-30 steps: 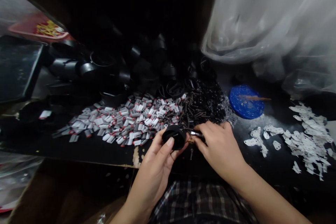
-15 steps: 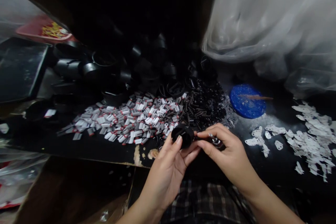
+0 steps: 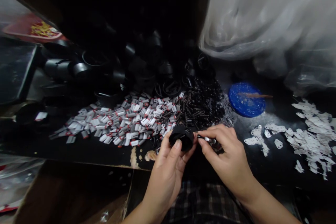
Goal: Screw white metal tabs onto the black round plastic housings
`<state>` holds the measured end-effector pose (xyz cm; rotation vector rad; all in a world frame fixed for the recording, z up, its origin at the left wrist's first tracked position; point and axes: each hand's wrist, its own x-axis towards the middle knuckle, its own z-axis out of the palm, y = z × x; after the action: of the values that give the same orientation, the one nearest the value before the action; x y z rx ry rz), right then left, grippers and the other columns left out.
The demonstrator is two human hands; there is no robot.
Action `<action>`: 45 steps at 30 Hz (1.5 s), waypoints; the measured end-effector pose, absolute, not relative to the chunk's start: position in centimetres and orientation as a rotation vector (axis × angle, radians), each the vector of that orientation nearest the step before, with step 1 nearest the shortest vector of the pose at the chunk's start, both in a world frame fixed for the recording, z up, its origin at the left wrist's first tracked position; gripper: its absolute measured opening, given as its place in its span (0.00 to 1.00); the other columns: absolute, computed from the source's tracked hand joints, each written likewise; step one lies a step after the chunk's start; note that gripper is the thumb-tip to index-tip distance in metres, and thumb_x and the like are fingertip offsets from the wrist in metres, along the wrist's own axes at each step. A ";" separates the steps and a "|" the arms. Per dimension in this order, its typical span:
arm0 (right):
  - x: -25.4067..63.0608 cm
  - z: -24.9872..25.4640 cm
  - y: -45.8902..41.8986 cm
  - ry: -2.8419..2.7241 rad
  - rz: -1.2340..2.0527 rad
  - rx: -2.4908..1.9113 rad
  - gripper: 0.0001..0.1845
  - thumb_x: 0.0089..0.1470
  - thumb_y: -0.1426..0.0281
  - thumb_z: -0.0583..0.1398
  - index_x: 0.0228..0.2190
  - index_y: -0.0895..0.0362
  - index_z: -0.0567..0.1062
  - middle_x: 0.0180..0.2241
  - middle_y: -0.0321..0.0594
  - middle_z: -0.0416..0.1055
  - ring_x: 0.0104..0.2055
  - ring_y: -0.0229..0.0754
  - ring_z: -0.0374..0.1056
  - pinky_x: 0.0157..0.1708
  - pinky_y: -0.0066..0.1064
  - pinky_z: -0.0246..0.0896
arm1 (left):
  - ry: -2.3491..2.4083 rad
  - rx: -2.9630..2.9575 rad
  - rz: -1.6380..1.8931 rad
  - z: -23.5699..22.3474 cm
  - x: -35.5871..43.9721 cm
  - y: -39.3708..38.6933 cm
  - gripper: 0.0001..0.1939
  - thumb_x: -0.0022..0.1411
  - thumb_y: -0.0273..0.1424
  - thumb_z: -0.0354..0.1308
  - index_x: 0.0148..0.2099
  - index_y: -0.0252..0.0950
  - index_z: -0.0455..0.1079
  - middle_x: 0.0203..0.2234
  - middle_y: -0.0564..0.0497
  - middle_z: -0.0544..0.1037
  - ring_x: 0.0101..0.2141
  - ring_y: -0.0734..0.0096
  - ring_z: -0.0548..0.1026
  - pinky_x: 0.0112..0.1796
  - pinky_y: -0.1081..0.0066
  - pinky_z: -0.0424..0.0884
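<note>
My left hand (image 3: 170,162) is closed around a black hollow round plastic part (image 3: 181,138), its opening tilted up toward me. The thumb presses on the near rim, and the other fingers curl underneath. Just to the right, my right hand (image 3: 225,154) pinches a slim dark piece with a shiny metal section (image 3: 210,140) between thumb and fingers. Its tip points left at the side of the round part; whether the two touch, I cannot tell. The piece's rear end is hidden in my palm. Small dark springs (image 3: 195,108) lie heaped just beyond my hands.
Grey-white short tubes with red ends (image 3: 136,119) are piled left of centre. Black round parts (image 3: 59,68) crowd the dark back. On the right are a blue lid (image 3: 245,106) with a stick across it and thin white plates (image 3: 311,143). Clear plastic sheeting (image 3: 262,17) hangs above.
My left hand has turned the round part slightly, so more of its upper side shows. My right hand's fingers and the slim piece have shifted a little, staying on the right of the part.
</note>
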<state>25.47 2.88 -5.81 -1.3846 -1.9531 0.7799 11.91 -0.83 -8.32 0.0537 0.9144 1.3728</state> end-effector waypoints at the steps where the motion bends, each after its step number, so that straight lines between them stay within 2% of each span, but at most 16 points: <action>1: 25.5 -5.7 2.9 -1.957 0.778 -1.370 0.05 0.57 0.74 0.60 0.37 0.53 0.74 0.35 0.33 0.73 0.37 0.37 0.68 0.41 0.36 0.52 | 0.909 0.055 1.367 -8.4 11.8 -0.9 0.10 0.64 0.30 0.57 0.48 0.42 0.72 0.43 0.50 0.81 0.45 0.71 0.78 0.48 0.70 0.73; 6: 25.9 -5.4 2.9 -2.023 0.795 -1.259 0.09 0.57 0.76 0.60 0.39 0.52 0.74 0.35 0.33 0.74 0.39 0.38 0.69 0.41 0.35 0.54 | 0.882 0.052 1.335 -8.9 11.0 -1.2 0.10 0.63 0.32 0.59 0.47 0.41 0.73 0.40 0.50 0.82 0.42 0.70 0.79 0.47 0.67 0.75; 12: 25.8 -4.2 2.8 -2.079 0.754 -1.179 0.09 0.55 0.78 0.61 0.38 0.54 0.73 0.34 0.33 0.74 0.38 0.37 0.69 0.40 0.35 0.54 | 0.876 0.103 1.279 -8.8 10.3 -1.6 0.08 0.62 0.32 0.59 0.44 0.42 0.75 0.40 0.51 0.81 0.40 0.71 0.79 0.42 0.73 0.76; 15: 25.5 -3.3 2.9 -2.064 0.788 -1.099 0.09 0.56 0.77 0.61 0.39 0.54 0.73 0.35 0.32 0.74 0.37 0.36 0.69 0.40 0.34 0.55 | 0.869 0.169 1.253 -8.6 10.2 -1.9 0.09 0.62 0.33 0.59 0.45 0.43 0.76 0.42 0.51 0.79 0.42 0.71 0.77 0.41 0.76 0.74; 19: 25.3 -2.9 3.0 -2.108 0.741 -1.110 0.10 0.54 0.79 0.61 0.37 0.54 0.73 0.33 0.32 0.75 0.36 0.37 0.69 0.40 0.35 0.54 | 0.878 0.217 1.213 -8.7 10.3 -2.1 0.10 0.62 0.36 0.59 0.45 0.44 0.76 0.44 0.50 0.78 0.44 0.67 0.76 0.42 0.73 0.74; 24: 25.4 -3.5 2.5 -2.076 0.772 -1.137 0.08 0.55 0.77 0.61 0.36 0.54 0.71 0.33 0.32 0.73 0.36 0.37 0.68 0.39 0.34 0.56 | 0.893 0.256 1.172 -9.1 10.5 -2.3 0.10 0.62 0.36 0.58 0.45 0.46 0.76 0.44 0.52 0.76 0.42 0.72 0.75 0.42 0.77 0.72; 27: 25.5 -3.4 2.5 -2.010 0.940 -1.160 0.06 0.57 0.75 0.60 0.36 0.52 0.72 0.33 0.31 0.72 0.37 0.36 0.67 0.39 0.32 0.58 | 0.896 0.249 1.149 -9.2 10.2 -2.2 0.10 0.61 0.38 0.59 0.44 0.46 0.76 0.41 0.52 0.76 0.39 0.71 0.75 0.39 0.75 0.72; 30: 25.6 -2.7 2.9 -1.822 1.378 -1.257 0.02 0.56 0.71 0.61 0.31 0.52 0.72 0.30 0.30 0.70 0.34 0.34 0.68 0.34 0.27 0.61 | 0.870 0.320 1.061 -9.4 9.4 -1.9 0.10 0.59 0.39 0.61 0.42 0.44 0.76 0.38 0.53 0.75 0.37 0.72 0.74 0.39 0.76 0.71; 33: 25.7 -2.4 3.0 -1.633 1.683 -1.336 0.06 0.53 0.69 0.64 0.29 0.54 0.70 0.27 0.29 0.68 0.28 0.33 0.67 0.28 0.24 0.61 | 0.835 0.410 0.945 -9.6 8.7 -1.6 0.11 0.59 0.39 0.61 0.43 0.43 0.76 0.38 0.51 0.75 0.39 0.70 0.73 0.41 0.74 0.70; 35: 25.8 -2.6 2.7 -1.704 1.527 -1.355 0.05 0.53 0.70 0.64 0.30 0.53 0.71 0.28 0.29 0.69 0.29 0.33 0.67 0.29 0.25 0.60 | 0.832 0.389 0.936 -9.6 8.6 -1.5 0.11 0.60 0.39 0.60 0.45 0.44 0.76 0.40 0.51 0.75 0.41 0.68 0.73 0.41 0.73 0.71; 39: 25.9 -3.4 2.0 -2.034 0.912 -1.206 0.07 0.56 0.75 0.61 0.35 0.51 0.73 0.32 0.30 0.72 0.35 0.35 0.67 0.38 0.31 0.56 | 0.860 0.313 0.991 -9.2 8.9 -1.3 0.10 0.61 0.37 0.60 0.45 0.46 0.77 0.44 0.53 0.76 0.43 0.72 0.73 0.43 0.77 0.70; 42: 25.9 -3.0 2.0 -2.170 0.736 -1.129 0.08 0.55 0.78 0.61 0.35 0.54 0.73 0.31 0.30 0.73 0.33 0.34 0.66 0.37 0.34 0.50 | 0.871 0.327 1.022 -9.0 9.1 -1.3 0.10 0.61 0.36 0.60 0.44 0.45 0.77 0.45 0.54 0.76 0.45 0.73 0.73 0.45 0.79 0.69; 45: 26.0 -2.3 2.3 -2.287 0.644 -1.111 0.06 0.55 0.78 0.60 0.33 0.56 0.74 0.29 0.31 0.73 0.31 0.36 0.65 0.36 0.36 0.48 | 0.866 0.347 1.049 -9.0 9.3 -1.2 0.10 0.61 0.35 0.60 0.45 0.43 0.77 0.45 0.51 0.77 0.47 0.69 0.73 0.47 0.76 0.69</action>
<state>26.02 2.33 -2.28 -1.1114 -2.2872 0.6443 9.31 -1.21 -9.00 0.3471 0.8660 1.0490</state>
